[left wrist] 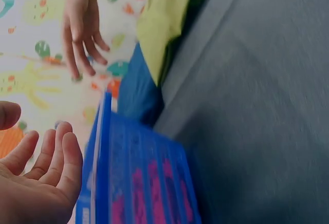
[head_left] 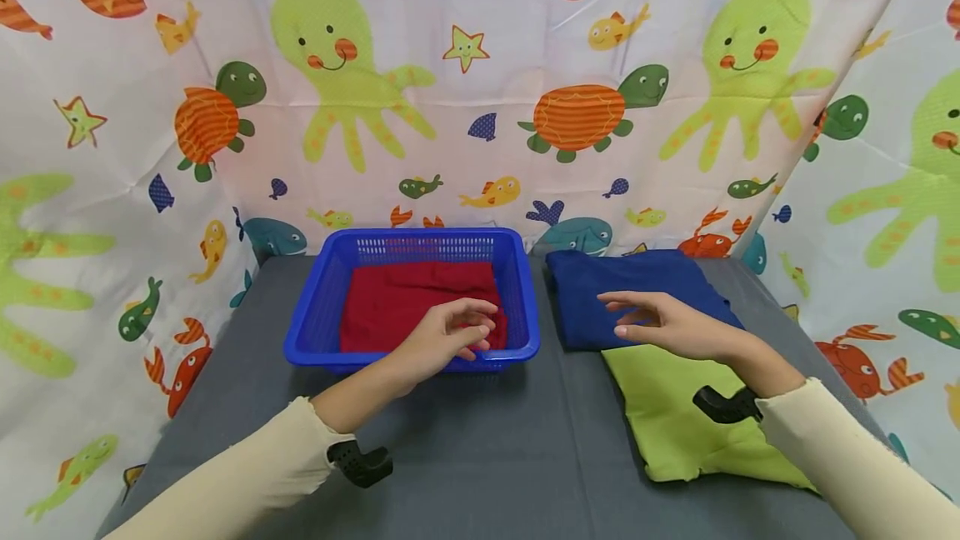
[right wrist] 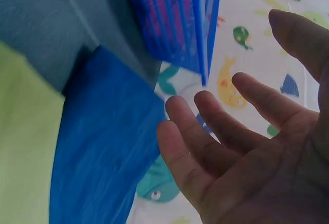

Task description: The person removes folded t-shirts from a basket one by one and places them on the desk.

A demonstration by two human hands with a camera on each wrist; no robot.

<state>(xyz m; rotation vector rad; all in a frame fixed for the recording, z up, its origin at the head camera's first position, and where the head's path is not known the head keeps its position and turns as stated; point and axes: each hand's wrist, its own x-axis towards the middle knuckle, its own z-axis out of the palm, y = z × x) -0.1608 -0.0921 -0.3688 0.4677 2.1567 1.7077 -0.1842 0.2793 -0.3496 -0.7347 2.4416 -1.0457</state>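
A blue plastic basket [head_left: 302,332] with slotted sides stands toward the back of the table, and folded red cloth [head_left: 405,298] lies inside it. My left hand [head_left: 450,332] hovers over the basket's front right part, fingers loosely bent, holding nothing. To the right, my right hand [head_left: 667,323] is in the air above a folded dark blue cloth [head_left: 588,307] and a yellow-green cloth [head_left: 675,415]. Its fingers are relaxed, with nothing between them. In the right wrist view the right hand [right wrist: 247,147] shows its spread fingers apart from the blue cloth [right wrist: 103,136].
A grey cloth covers the table [head_left: 480,457]. Behind and at both sides hangs a white curtain [head_left: 465,15] printed with sea animals. The yellow-green cloth lies in front of the blue one, slightly overlapping its near edge. Each wrist wears a black device [head_left: 360,463].
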